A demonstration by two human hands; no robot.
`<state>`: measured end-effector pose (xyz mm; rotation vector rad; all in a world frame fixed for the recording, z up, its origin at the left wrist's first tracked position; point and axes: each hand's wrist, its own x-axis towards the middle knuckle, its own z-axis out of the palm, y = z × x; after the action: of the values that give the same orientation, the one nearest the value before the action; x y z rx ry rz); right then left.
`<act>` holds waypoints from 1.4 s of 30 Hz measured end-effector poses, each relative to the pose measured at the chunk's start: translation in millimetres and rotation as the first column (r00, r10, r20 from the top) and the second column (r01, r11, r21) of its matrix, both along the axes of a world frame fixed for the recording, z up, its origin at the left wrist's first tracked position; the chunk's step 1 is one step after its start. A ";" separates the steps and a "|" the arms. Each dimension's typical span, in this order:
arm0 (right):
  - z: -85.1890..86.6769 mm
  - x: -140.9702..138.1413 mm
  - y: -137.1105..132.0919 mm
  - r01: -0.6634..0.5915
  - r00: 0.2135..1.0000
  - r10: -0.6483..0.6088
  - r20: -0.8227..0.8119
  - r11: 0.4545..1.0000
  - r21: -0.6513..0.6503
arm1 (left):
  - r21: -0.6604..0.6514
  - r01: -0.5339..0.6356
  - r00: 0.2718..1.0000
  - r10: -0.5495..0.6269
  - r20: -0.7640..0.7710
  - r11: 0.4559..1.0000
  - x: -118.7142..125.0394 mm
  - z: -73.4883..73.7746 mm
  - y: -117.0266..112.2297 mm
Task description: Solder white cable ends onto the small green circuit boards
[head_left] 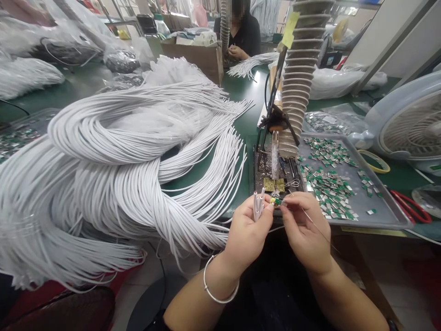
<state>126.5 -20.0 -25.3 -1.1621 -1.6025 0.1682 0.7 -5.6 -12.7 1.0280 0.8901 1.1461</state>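
From here the job looks partway: a small green board (277, 201) sits at the fingertips, with many loose boards (332, 193) right of them and thick cable bundles (131, 184) left. The left hand (247, 234) closes round white cable ends (256, 209); the right hand (306, 234) seemingly pinches the board, thin wire (314, 223) crossing its fingers. Those fingers hide any joint.

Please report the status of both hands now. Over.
Left hand: holding white cable ends. Right hand: at small green part. Ribbed hose stands beyond, not blocking hands.
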 end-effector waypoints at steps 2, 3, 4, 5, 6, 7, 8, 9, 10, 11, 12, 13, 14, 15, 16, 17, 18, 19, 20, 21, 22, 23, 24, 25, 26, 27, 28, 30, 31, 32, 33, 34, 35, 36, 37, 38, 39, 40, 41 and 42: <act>0.1 -0.3 0.4 0.003 1.000 -0.003 0.000 1.000 0.007 | -0.001 -0.005 1.000 0.005 -0.002 1.000 0.0 0.0 -0.1; 0.2 -0.4 0.5 0.004 1.000 -0.004 -0.001 1.000 0.007 | -0.010 -0.005 1.000 0.005 -0.001 1.000 0.0 0.4 -0.2; 0.1 -0.5 0.6 0.002 1.000 -0.002 -0.001 1.000 0.006 | -0.021 -0.006 1.000 0.006 -0.001 1.000 0.0 1.0 -0.3; -0.2 -0.4 0.5 -0.003 1.000 0.003 -0.003 1.000 0.003 | -0.032 -0.007 1.000 0.007 -0.001 0.999 -0.1 1.7 -0.6; -0.6 -0.3 0.4 -0.008 1.000 0.008 -0.008 1.000 0.000 | -0.039 -0.009 1.000 0.009 -0.002 0.999 -0.3 2.6 -1.0; -1.2 -0.1 0.2 -0.016 1.000 0.016 -0.012 1.000 -0.003 | -0.042 -0.011 1.000 0.010 -0.004 0.999 -0.6 3.4 -1.3; -1.8 0.2 -0.1 -0.021 1.000 0.021 -0.016 1.000 -0.005 | -0.041 -0.013 1.000 0.013 -0.010 0.999 -0.8 4.1 -1.7; -2.5 0.4 -0.3 -0.026 1.000 0.025 -0.019 1.000 -0.007 | -0.037 -0.017 1.000 0.016 -0.018 0.999 -1.1 4.6 -2.1; -3.1 0.6 -0.6 -0.028 0.999 0.028 -0.019 1.000 -0.006 | -0.031 -0.020 0.999 0.020 -0.028 0.999 -1.4 4.8 -2.3; -3.5 0.8 -0.8 -0.029 0.999 0.029 -0.017 1.000 -0.004 | -0.028 -0.024 0.999 0.023 -0.041 0.999 -1.6 4.8 -2.5; -3.8 0.8 -0.9 -0.030 0.999 0.030 -0.013 1.000 0.000 | -0.031 -0.026 0.998 0.024 -0.052 0.999 -1.7 4.6 -2.5; -3.8 0.8 -0.9 -0.030 1.000 0.030 -0.010 1.000 0.002 | -0.039 -0.028 0.998 0.026 -0.059 0.999 -1.8 4.2 -2.3; -3.5 0.7 -0.8 -0.029 1.000 0.029 -0.005 1.000 0.006 | -0.051 -0.030 0.998 0.027 -0.059 0.998 -1.8 3.8 -2.0; -2.9 0.6 -0.8 -0.027 1.000 0.027 0.004 1.000 0.012 | -0.066 -0.031 0.998 0.028 -0.052 0.997 -1.7 3.5 -1.4; -2.0 0.5 -0.7 -0.023 1.000 0.022 0.018 0.999 0.023 | -0.084 -0.032 0.999 0.029 -0.037 0.996 -1.4 3.4 -0.7; -1.0 0.5 -0.8 -0.018 0.999 0.017 0.039 0.999 0.038 | -0.107 -0.029 0.999 0.027 -0.017 0.994 -1.1 3.5 0.2; -0.2 0.6 -1.0 -0.013 0.998 0.010 0.065 0.998 0.057 | -0.136 -0.022 1.000 0.024 0.006 0.990 -0.7 3.8 1.2; 0.3 0.8 -1.4 -0.008 0.996 0.001 0.092 0.997 0.077 | -0.169 -0.016 0.999 0.021 0.030 0.986 -0.2 4.3 2.2; 0.1 1.0 -2.1 -0.003 0.993 -0.008 0.115 0.995 0.096 | -0.203 -0.008 0.998 0.019 0.053 0.979 0.4 5.0 3.2; -0.8 1.2 -3.0 0.001 0.992 -0.016 0.127 0.994 0.110 | -0.233 -0.001 0.997 0.018 0.073 0.972 0.9 5.7 4.2; -2.4 1.2 -4.2 0.005 0.992 -0.020 0.126 0.993 0.119 | -0.255 0.003 0.996 0.020 0.089 0.967 1.4 6.4 5.0; -4.8 0.9 -5.6 0.010 0.994 -0.024 0.110 0.992 0.126 | -0.269 0.006 0.995 0.022 0.100 0.963 1.8 7.0 5.7; -7.7 0.5 -7.0 0.016 0.996 -0.027 0.084 0.992 0.128 | -0.275 0.007 0.994 0.023 0.108 0.961 2.0 7.3 6.3; -10.8 -0.2 -8.4 0.022 0.998 -0.029 0.055 0.992 0.125 | -0.278 0.010 0.993 0.022 0.114 0.960 2.2 7.6 6.6; -13.6 -1.1 -9.5 0.025 0.999 -0.028 0.028 0.993 0.119 | -0.280 0.013 0.993 0.021 0.119 0.960 2.2 7.6 6.9; -16.0 -2.1 -10.4 0.029 1.000 -0.030 0.005 0.993 0.113 | -0.280 0.016 0.992 0.020 0.124 0.960 2.2 7.6 7.1; -17.7 -3.0 -10.8 0.034 0.999 -0.033 -0.013 0.994 0.108 | -0.279 0.020 0.991 0.018 0.130 0.960 2.1 7.5 7.1; -18.6 -4.2 -10.6 0.043 0.999 -0.039 -0.033 0.993 0.113 | -0.277 0.026 0.990 0.015 0.142 0.961 2.0 7.5 7.1; -17.9 -4.3 -9.9 0.047 0.998 -0.043 -0.038 0.991 0.125 | -0.278 0.028 0.989 0.014 0.148 0.960 2.0 7.5 7.0; -16.7 -4.2 -9.0 0.049 0.998 -0.044 -0.036 0.989 0.138 | -0.280 0.030 0.988 0.014 0.153 0.959 2.0 7.6 6.9; -15.1 -3.8 -8.0 0.046 0.999 -0.043 -0.027 0.987 0.152 | -0.282 0.030 0.987 0.016 0.157 0.959 2.0 7.8 6.9; -13.4 -3.3 -6.8 0.041 0.999 -0.040 -0.013 0.986 0.162 | -0.281 0.029 0.987 0.018 0.162 0.959 2.1 8.1 6.8; -11.7 -2.7 -5.7 0.035 0.999 -0.037 0.005 0.985 0.171 | -0.280 0.030 0.986 0.018 0.167 0.959 2.1 8.4 6.9; -10.2 -2.2 -4.5 0.031 0.999 -0.035 0.024 0.984 0.177 | -0.278 0.032 0.985 0.017 0.170 0.960 2.2 8.8 7.0; -8.9 -1.7 -3.4 0.028 0.998 -0.037 0.041 0.982 0.185 | -0.275 0.031 0.985 0.018 0.174 0.961 2.3 9.2 7.2; -8.0 -1.3 -2.4 0.028 0.998 -0.040 0.058 0.981 0.192 | -0.271 0.033 0.984 0.016 0.179 0.962 2.5 9.7 7.5; -7.4 -1.1 -1.5 0.029 0.996 -0.044 0.071 0.980 0.199 | -0.267 0.035 0.983 0.015 0.184 0.963 2.6 10.3 7.9; -7.0 -1.0 -0.7 0.030 0.996 -0.047 0.081 0.978 0.205 | -0.261 0.036 0.982 0.015 0.189 0.965 2.7 10.9 8.3; -6.8 -1.1 0.1 0.031 0.995 -0.050 0.088 0.977 0.210 | -0.256 0.037 0.981 0.014 0.192 0.966 2.9 11.6 8.8; -6.6 -1.2 0.9 0.032 0.994 -0.053 0.092 0.977 0.211 | -0.251 0.038 0.981 0.013 0.196 0.967 3.0 12.3 9.2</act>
<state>125.3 -19.1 -31.9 -1.0526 -1.6358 -0.0856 3.7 3.6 -0.3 0.6978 0.8459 1.0704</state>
